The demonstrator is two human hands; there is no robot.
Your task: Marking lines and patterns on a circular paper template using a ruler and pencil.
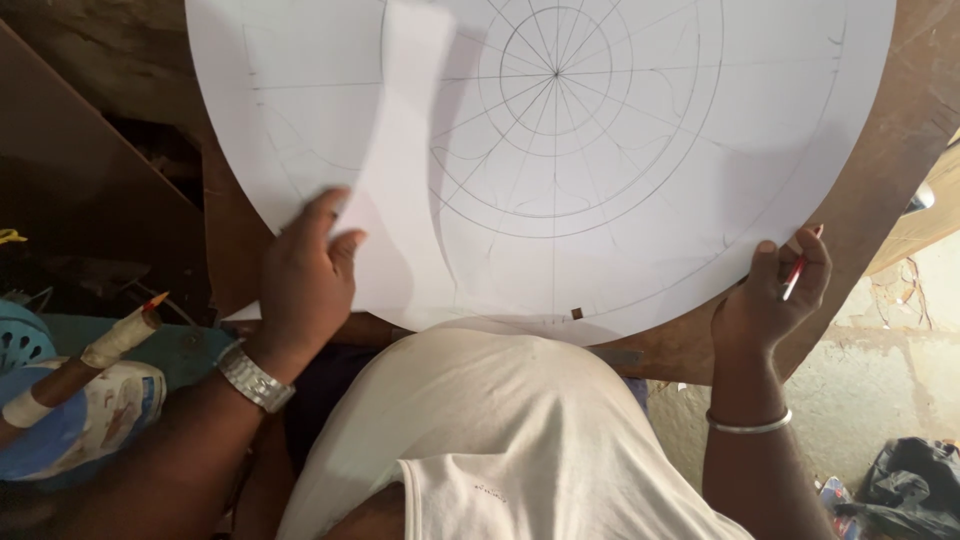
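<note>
A large round white sheet (640, 230) lies on a brown wooden board (870, 190). Pencil lines on it form concentric circles and spokes from a centre point. My left hand (305, 275) rests on the sheet's lower left edge and pinches a curved white paper cut-out (405, 150) that lies over the drawing. My right hand (775, 290) grips the sheet's lower right edge with the thumb on top, and a red and white pencil (797, 268) is held between its fingers. A tiny brown square (577, 314) sits near the sheet's bottom edge.
My white shirt (490, 430) fills the lower middle. To the left stand a blue plastic stool (20, 345), a printed bag (115, 400) and a taped stick (110, 340). A pale cracked wall (900, 330) and a dark bag (910, 485) are at the right.
</note>
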